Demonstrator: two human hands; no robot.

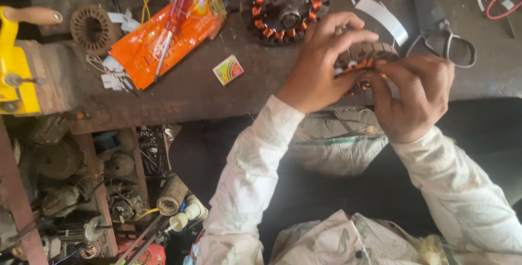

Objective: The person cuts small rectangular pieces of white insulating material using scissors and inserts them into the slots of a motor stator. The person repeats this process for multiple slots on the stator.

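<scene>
On the dark, worn counter [217, 88] a second wound stator [286, 5], ringed with orange copper coils, lies near the far edge, directly beyond the hands. To its left an orange plastic packet [163, 39] lies slantwise with a red-handled screwdriver [175, 15] on top, and a bare ribbed metal core [92, 28] sits further left. A small colourful matchbox [228, 70] lies alone toward the near edge. A yellow vice [15, 61] is clamped at the left end. Toward the right far side rest dark scissors [446, 42] and a curled white paper strip [385, 17]. Below the counter's left part, a shelf of dusty motor parts [81, 189] is too cluttered to make out. The stator [363, 61] being worked on sits at the near edge and is mostly covered by fingers. The left hand [321, 64] arches over it, fingers curled and pressing its top. The right hand [416, 99] grips its right side, thumb and fingers pinching at the windings.
</scene>
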